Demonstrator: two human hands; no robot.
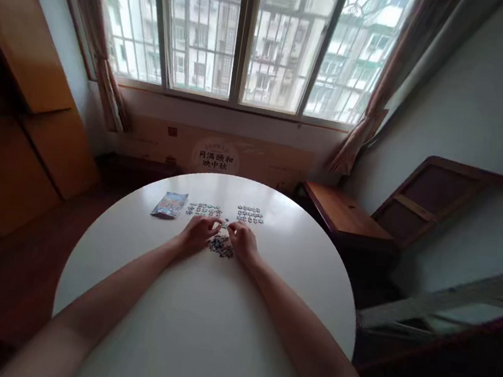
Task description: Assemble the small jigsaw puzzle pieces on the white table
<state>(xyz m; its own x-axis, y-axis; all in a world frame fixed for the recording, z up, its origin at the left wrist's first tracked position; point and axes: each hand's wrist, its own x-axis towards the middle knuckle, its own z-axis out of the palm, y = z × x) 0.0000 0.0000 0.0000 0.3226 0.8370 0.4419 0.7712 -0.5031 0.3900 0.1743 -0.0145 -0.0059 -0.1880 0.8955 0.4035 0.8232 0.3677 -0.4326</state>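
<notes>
Over the middle of the table, my left hand [199, 231] and my right hand [243, 240] face each other with fingertips pinched close together. Small jigsaw puzzle pieces [224, 224] show between them, and each hand's fingers close on a piece, though the fingertips are tiny at this distance. Just below my hands lies a loose pile of jigsaw pieces [221, 247]. Spread-out rows of pieces [204, 209] lie beyond my left hand. Beyond my right hand sits another group of pieces in neat rows [250, 214].
The round white table [192, 342] carries a colourful printed packet [170, 205] at its far left. A wooden cabinet [348, 211] stands past the right edge, near a folded wooden frame [422, 200]. Tall orange-brown cupboards [10, 173] line the left side. Barred windows are ahead.
</notes>
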